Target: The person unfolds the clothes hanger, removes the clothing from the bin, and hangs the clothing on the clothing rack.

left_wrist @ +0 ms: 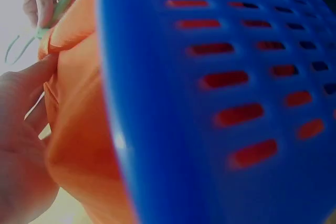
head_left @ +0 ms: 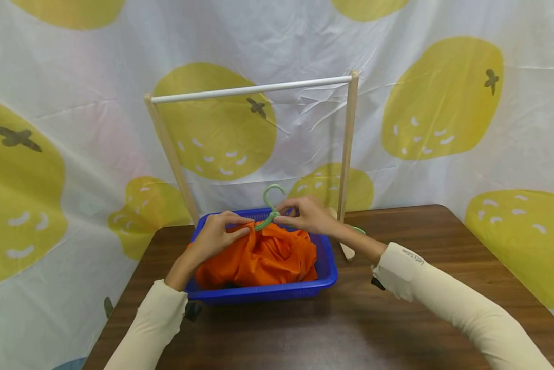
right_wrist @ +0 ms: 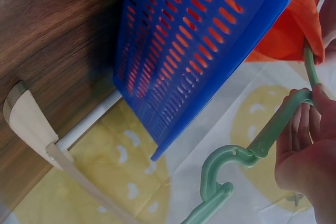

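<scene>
Over the blue perforated plastic basket (head_left: 267, 293), the right hand (head_left: 310, 216) grips a curved green plastic hanger (head_left: 266, 222); the left hand (head_left: 215, 237) pinches rumpled orange fabric (head_left: 269, 259), apparently to steady it.

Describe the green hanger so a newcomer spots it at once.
Start with the white-barred rack toward the back of the wooden table; a blue basket sits in front. Above the orange cloth in that basket, the right hand pinches the green hanger. Its pale green, curved hook sticking up sets it apart from the cloth and basket.
</scene>
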`<state>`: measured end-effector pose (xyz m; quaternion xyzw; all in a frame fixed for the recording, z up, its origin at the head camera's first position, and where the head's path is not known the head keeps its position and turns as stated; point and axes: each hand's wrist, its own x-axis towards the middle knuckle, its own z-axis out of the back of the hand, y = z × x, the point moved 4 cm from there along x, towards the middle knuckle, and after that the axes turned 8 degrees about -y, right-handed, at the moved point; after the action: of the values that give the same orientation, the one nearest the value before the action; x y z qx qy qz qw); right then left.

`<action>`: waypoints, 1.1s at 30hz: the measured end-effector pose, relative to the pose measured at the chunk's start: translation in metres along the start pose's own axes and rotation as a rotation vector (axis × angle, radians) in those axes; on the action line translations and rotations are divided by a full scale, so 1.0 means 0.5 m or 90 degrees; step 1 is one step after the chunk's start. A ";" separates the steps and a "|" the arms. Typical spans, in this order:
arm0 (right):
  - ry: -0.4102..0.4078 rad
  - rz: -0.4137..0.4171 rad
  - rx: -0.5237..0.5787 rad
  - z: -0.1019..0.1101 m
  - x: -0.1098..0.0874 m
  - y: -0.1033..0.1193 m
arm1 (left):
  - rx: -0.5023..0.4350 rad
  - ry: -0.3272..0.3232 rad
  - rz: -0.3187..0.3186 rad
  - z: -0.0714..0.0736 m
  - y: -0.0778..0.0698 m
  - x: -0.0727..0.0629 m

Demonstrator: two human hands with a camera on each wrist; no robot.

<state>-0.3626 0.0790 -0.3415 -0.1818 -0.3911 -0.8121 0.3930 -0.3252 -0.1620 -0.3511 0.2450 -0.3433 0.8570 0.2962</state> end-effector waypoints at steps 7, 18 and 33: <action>-0.010 -0.017 0.007 0.001 -0.002 0.000 | 0.019 0.021 0.020 0.009 -0.004 -0.009; -0.039 -0.049 -0.004 0.015 -0.005 -0.007 | 0.091 -0.015 0.006 0.046 0.020 -0.033; -0.030 -0.030 -0.012 0.003 0.006 0.018 | -0.004 -0.040 -0.036 0.022 0.006 -0.014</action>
<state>-0.3574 0.0753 -0.3341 -0.1954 -0.3965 -0.8205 0.3626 -0.3199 -0.1744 -0.3499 0.2805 -0.3481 0.8390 0.3102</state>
